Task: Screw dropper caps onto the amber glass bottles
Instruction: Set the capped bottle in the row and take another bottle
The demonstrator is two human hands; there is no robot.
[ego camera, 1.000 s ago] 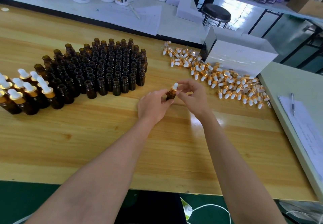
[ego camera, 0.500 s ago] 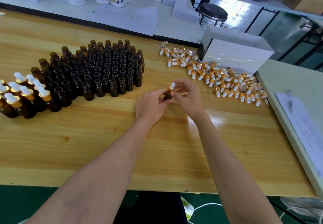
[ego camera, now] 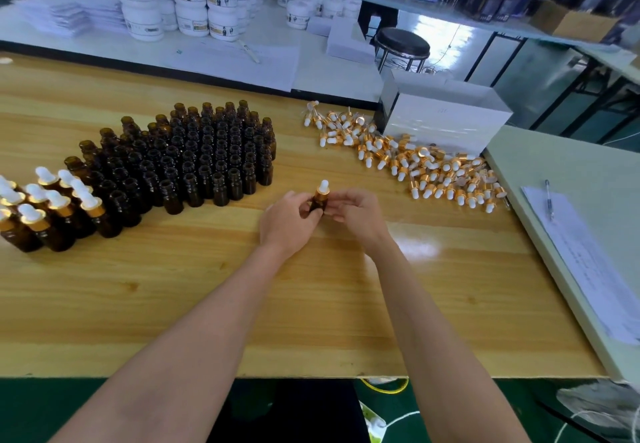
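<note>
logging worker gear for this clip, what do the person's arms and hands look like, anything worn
Both bare. The left hand and right hand wear no gloves, and neither wrist shows a watch or band. The left forearm and right forearm are uncovered to the picture's bottom edge; no sleeve in view.

amber bottle (ego camera: 319, 203) upright, gold-collared white dropper cap (ego camera: 322, 190) on (seemingly seated), loose caps (ego camera: 408, 160) heaped right

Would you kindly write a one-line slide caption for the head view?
Left hand and right hand hold one capped amber bottle between uncapped bottles and a heap of loose dropper caps.
</note>
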